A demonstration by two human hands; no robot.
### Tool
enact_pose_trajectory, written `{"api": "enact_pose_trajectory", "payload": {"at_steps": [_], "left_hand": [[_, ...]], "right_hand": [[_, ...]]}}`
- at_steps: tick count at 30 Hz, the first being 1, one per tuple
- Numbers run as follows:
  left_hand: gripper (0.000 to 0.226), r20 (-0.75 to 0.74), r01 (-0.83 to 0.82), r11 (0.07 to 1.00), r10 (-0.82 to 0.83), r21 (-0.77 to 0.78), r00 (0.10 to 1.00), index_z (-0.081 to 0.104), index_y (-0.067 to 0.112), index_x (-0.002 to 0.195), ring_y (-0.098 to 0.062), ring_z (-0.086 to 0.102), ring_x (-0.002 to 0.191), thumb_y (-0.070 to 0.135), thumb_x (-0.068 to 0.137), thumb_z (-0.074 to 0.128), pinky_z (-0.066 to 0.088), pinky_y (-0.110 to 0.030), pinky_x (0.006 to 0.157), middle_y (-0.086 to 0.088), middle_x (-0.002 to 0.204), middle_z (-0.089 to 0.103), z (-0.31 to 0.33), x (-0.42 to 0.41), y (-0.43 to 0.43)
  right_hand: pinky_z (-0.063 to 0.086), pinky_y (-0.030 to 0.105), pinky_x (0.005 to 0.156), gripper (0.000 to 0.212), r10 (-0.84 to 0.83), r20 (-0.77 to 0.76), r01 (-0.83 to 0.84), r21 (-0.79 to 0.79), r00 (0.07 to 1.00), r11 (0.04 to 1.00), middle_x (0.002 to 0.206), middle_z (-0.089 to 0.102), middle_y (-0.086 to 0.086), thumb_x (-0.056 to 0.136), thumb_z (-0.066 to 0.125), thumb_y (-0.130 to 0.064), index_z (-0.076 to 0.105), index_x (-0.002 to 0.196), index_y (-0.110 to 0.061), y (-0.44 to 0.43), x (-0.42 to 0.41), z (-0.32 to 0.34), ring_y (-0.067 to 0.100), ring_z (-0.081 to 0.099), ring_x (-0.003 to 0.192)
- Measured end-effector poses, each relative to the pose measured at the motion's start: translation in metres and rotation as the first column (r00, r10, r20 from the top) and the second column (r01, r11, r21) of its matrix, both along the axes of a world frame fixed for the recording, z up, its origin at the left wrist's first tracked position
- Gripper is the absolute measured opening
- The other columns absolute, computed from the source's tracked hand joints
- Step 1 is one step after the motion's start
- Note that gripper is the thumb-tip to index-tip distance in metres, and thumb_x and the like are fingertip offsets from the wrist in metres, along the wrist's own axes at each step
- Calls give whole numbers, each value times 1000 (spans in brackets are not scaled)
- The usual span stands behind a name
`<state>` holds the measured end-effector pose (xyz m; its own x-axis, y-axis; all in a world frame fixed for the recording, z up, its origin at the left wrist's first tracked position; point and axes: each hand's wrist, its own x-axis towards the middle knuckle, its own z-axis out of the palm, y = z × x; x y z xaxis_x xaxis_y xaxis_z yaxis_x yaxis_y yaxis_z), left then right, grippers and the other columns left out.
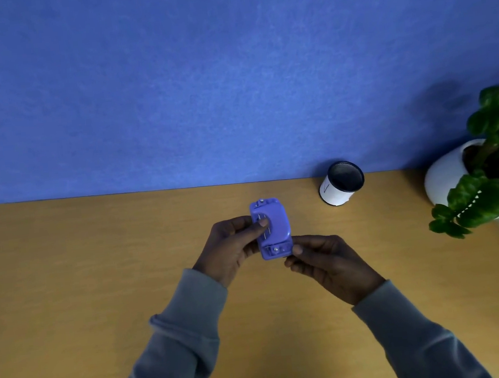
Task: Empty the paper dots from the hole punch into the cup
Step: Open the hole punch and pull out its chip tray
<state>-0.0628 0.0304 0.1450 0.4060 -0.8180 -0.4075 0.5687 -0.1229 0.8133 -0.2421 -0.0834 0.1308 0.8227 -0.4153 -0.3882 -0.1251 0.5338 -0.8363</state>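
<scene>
A purple hole punch [274,227] is held above the wooden table [67,285], near the middle of the head view. My left hand [232,246] grips its left side, thumb across the top. My right hand [326,260] pinches its near right corner with thumb and fingers. A white cup [335,193] with a dark rim stands upright at the back of the table, to the right of the punch and apart from both hands. No paper dots are visible.
A blue partition wall [200,86] rises along the table's far edge. A green plant [492,163] in a white pot [444,177] stands at the right edge, beyond the cup.
</scene>
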Motion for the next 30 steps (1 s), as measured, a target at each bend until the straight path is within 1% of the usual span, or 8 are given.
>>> {"api": "enact_pose_trajectory", "payload": {"at_steps": [5,9,13,19,21,25,28,30], "left_hand": [[27,-15,4,1000,-4,-11,1000,76,-2,101,-25,71,92,20,85,70,59,-36,82,-15,98,76,0,1,-2],[29,-51,-4,1000,3,-8,999,75,-3,102,-26,72,92,19,83,70,60,-38,85,-15,98,76,-1,0,-3],[26,-61,8,1000,-9,-18,998,76,0,96,-23,72,87,21,84,70,58,-37,80,-13,93,77,-4,-3,-4],[24,-10,-7,999,7,34,1000,75,-5,102,-23,72,86,16,91,68,58,-32,74,-14,95,76,-9,0,-4],[27,10,0,999,-1,45,1000,74,-6,103,-24,71,88,17,90,69,58,-34,77,-16,97,75,-8,2,-4],[24,60,18,998,-22,67,998,76,-2,98,-25,71,85,20,90,70,59,-38,80,-17,93,75,-4,1,-8],[27,92,27,997,-34,77,995,76,-2,98,-28,69,76,24,92,70,56,-42,77,-16,82,75,-5,1,-9],[28,129,31,995,-43,94,991,78,4,93,-28,68,78,31,90,72,55,-50,81,-13,78,75,-6,1,-9]], "right_hand": [[56,31,81,43,13,72,-14,15,997,1000,94,74,13,84,78,-21,71,121,-1,-1,0,-4,20,69,87],[56,31,78,31,-24,62,25,-17,998,1000,88,74,10,88,64,-6,74,117,-4,1,0,-11,19,68,82],[55,31,75,26,-49,48,51,-35,998,998,84,73,10,86,63,-4,77,108,-5,6,3,-17,19,67,79],[56,33,80,28,-84,32,84,-3,996,996,96,74,14,89,64,-6,72,115,0,10,2,-21,24,68,87],[56,34,82,26,-66,46,65,17,997,998,102,73,17,90,65,-4,72,116,0,11,1,-18,26,69,91],[57,36,85,31,0,43,1,-14,999,1000,103,73,16,82,73,-9,72,113,-4,19,9,-8,28,70,95],[57,36,82,30,-58,19,59,-69,998,996,96,74,17,78,82,-14,75,106,-5,26,17,-2,28,70,89],[57,36,80,28,-101,7,101,-89,995,991,92,73,17,78,82,-13,75,104,-2,29,20,1,28,68,86]]}}
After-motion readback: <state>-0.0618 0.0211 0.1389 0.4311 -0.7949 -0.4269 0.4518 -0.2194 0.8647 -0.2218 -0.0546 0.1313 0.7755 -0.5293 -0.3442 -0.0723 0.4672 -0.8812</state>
